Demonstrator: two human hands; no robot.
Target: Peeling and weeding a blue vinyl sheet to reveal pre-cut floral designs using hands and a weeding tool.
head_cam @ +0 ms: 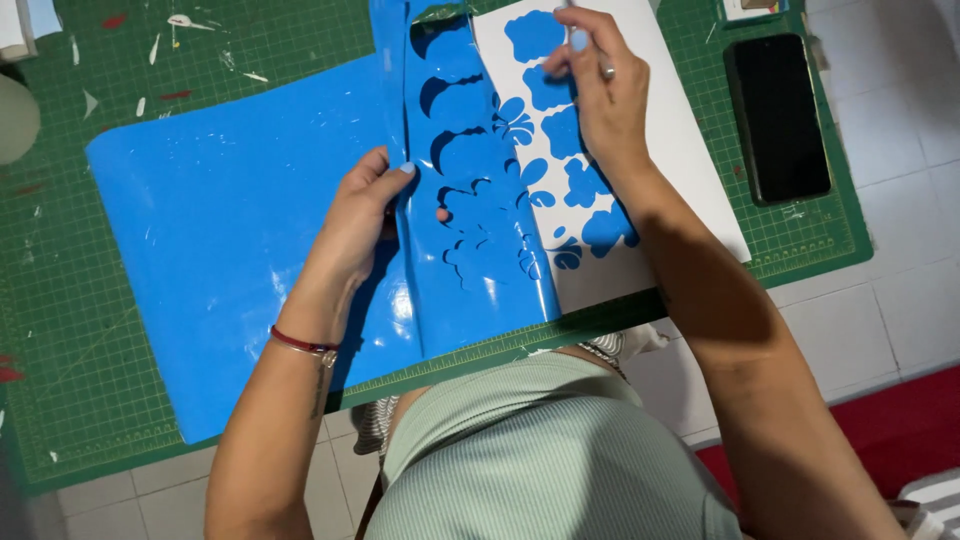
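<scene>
The right hand (600, 95) grips a thin tool (568, 8) whose upper end runs off the top edge, so its kind cannot be told. The left hand (355, 215) hides its own fingertips under the lifted fold of blue vinyl (250, 230), and that fold covers part of the white backing sheet (690, 130). The right forearm hides some blue cut shapes (560, 130). A pale round object (15, 118) is cut by the left edge, a small card (755, 8) by the top edge. The dark phone (778, 115) has a blank screen.
</scene>
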